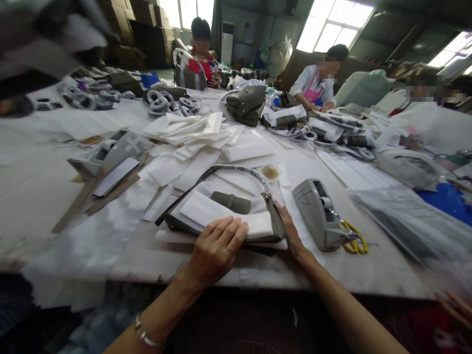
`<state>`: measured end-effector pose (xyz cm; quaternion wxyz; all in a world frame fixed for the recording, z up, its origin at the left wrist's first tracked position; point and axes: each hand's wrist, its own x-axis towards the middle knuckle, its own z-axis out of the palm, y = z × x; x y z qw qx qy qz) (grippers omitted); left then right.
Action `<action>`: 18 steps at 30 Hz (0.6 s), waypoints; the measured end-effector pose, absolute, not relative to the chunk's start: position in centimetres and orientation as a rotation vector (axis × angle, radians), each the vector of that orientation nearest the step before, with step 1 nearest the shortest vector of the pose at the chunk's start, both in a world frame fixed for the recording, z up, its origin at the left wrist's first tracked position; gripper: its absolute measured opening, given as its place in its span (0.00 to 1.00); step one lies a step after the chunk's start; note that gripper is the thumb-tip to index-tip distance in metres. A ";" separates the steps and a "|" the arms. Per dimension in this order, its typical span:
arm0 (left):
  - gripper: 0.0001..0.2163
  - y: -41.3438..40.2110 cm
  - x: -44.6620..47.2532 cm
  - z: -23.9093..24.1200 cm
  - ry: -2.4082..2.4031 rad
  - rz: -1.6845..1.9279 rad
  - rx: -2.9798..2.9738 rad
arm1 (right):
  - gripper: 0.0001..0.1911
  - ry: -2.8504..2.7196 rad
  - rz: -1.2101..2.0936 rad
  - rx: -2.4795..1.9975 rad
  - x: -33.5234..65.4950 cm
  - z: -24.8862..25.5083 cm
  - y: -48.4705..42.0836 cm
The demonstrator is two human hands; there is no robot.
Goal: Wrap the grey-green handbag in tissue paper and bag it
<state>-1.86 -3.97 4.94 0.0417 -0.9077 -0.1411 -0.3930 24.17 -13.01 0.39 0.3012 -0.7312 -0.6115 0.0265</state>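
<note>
A grey handbag lies flat near the table's front edge, wrapped in white paper, its wrapped handle arching behind it. My left hand lies flat on the paper at the bag's near edge, fingers stretched out and together. My right hand rests against the bag's right side, fingers extended along it. Neither hand grips anything that I can see.
A grey tape dispenser with yellow scissors stands right of the bag; a second dispenser sits left. White paper sheets, more grey bags and tape rolls cover the table. Several people work at the far side.
</note>
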 end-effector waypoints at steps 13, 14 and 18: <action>0.14 -4.8 -1.4 2.4 -0.374 -1.107 -2.728 | 0.10 -1.519 0.053 -1.724 22.5 9.5 -9.2; 0.14 -4.8 -1.4 2.4 -0.379 -1.104 -2.725 | 0.10 -1.630 0.120 -1.733 22.2 9.6 -7.7; 0.14 -5.0 -1.3 2.4 -0.397 -1.112 -2.709 | 0.12 -2.026 0.384 -2.096 21.5 8.9 -2.2</action>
